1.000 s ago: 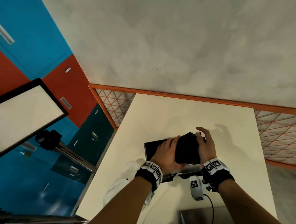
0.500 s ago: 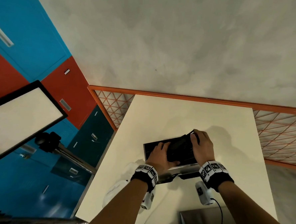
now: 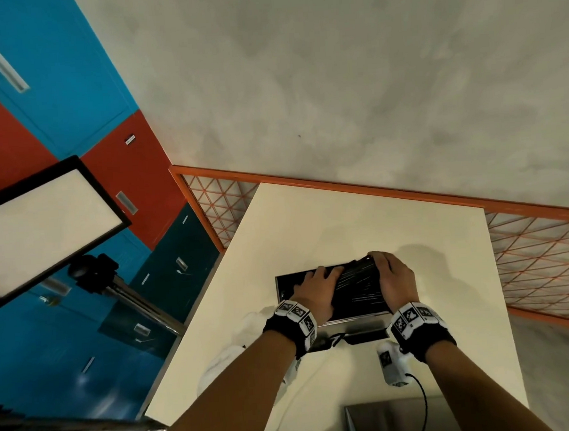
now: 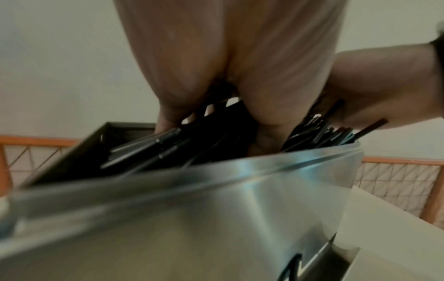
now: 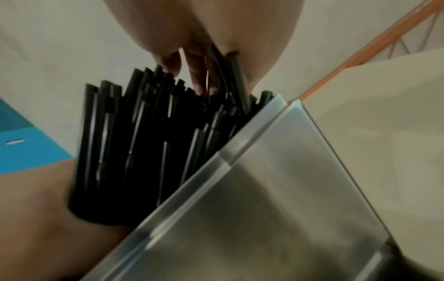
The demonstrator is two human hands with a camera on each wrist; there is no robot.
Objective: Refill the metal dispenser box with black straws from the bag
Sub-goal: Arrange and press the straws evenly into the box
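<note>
With my left hand (image 3: 316, 291) flat on the straws (image 3: 359, 285) and my right hand (image 3: 395, 280) curled round their ends, some ride above the box (image 4: 216, 218) rim and could spill onto the surface (image 3: 343, 225).

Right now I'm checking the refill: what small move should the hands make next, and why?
Probably press down and level the black straws: they lie crisscrossed in the metal dispenser box, some ends jutting above its rim. The left hand rests on them and the right hand curls over their right end.

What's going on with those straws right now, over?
Both hands, left hand and right hand, on black straws. Straws partly inside metal dispenser box. Nothing blocking.
</note>
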